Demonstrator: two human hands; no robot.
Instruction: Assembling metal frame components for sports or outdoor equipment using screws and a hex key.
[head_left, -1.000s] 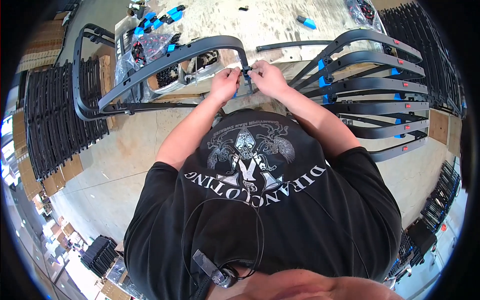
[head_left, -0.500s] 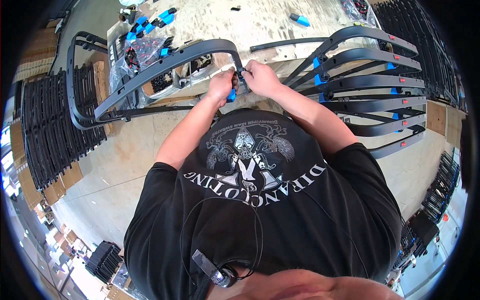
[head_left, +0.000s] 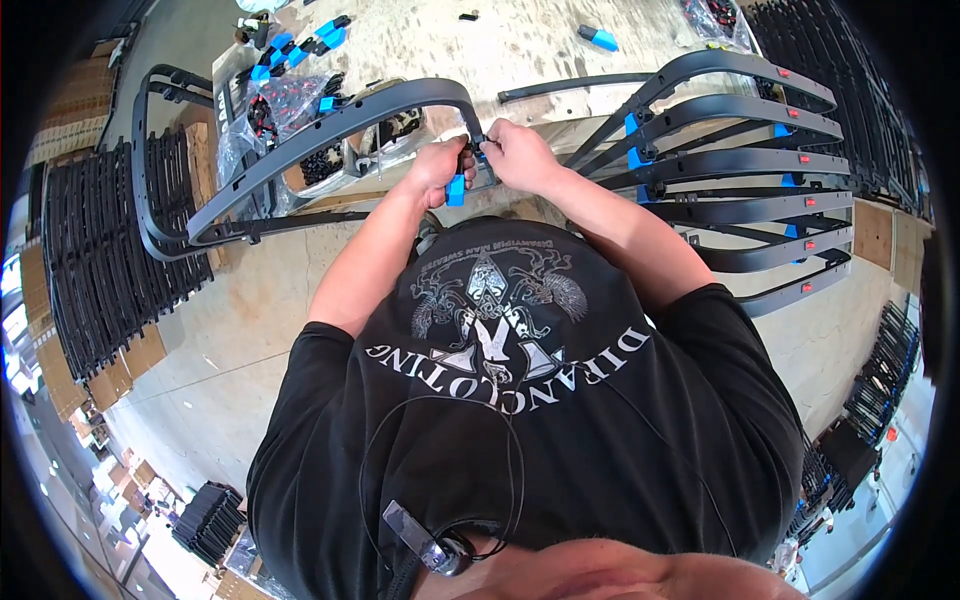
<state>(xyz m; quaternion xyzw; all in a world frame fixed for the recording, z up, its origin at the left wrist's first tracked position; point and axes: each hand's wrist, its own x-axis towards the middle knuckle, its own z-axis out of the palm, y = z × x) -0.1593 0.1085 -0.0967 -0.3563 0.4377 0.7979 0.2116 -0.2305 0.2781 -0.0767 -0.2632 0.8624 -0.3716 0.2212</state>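
A black curved metal frame [head_left: 330, 128] lies over the front edge of the workbench, its bent end reaching down between my hands. My left hand [head_left: 440, 170] is closed around a dark piece with a blue block [head_left: 456, 190] hanging below the fingers, close to the frame's end. My right hand [head_left: 520, 155] pinches the end of the frame, thumb and fingers pressed together just right of the left hand. The exact contact between the two pieces is hidden by my fingers.
Several black frames [head_left: 745, 168] with blue clips stand stacked at the right. On the wooden workbench [head_left: 540, 35] lie blue-and-black pieces [head_left: 300, 48], a plastic bag of small parts [head_left: 285, 105] and a loose black bar [head_left: 575, 84]. Black frames [head_left: 120, 250] are racked at the left.
My left hand has shifted slightly left, and the blue block below it has swung left and turned more into view. My right hand stays nearly in place on the frame's end.
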